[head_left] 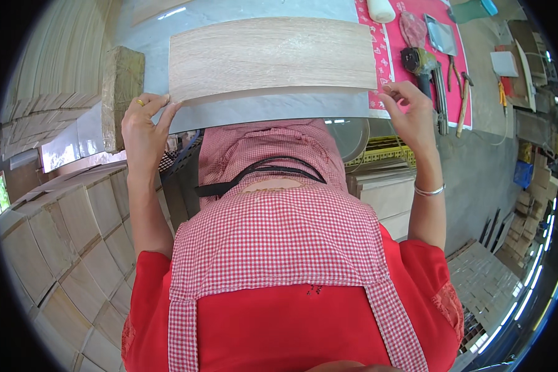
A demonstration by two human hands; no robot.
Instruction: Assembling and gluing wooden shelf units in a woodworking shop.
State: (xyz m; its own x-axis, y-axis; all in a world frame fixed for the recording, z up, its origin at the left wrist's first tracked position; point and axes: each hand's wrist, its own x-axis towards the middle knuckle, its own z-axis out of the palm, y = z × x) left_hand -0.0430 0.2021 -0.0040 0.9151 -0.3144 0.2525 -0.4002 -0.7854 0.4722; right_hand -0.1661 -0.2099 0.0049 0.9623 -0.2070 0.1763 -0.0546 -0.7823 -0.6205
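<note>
A thin, pale wooden board [273,56] with a fine grain lies across the table in front of me, its near edge lifted slightly above the surface. My left hand [146,127] pinches the board's near left corner between thumb and fingers; a ring shows on one finger. At the near right corner, my right hand [412,118] has thumb and fingertips closed on the edge, with a bracelet at the wrist. A block wrapped in brown tape [123,93] stands just beyond my left hand. Right of the board, a nail gun [420,62] rests on a pink patterned cloth [403,37].
A hammer [465,102], a clear tray [440,36] and a white container [381,10] sit on the table's right side. Tall stacks of boards [62,56] flank the left, with more wooden stacks [80,229] below. A yellow crate [387,149] stands under the table.
</note>
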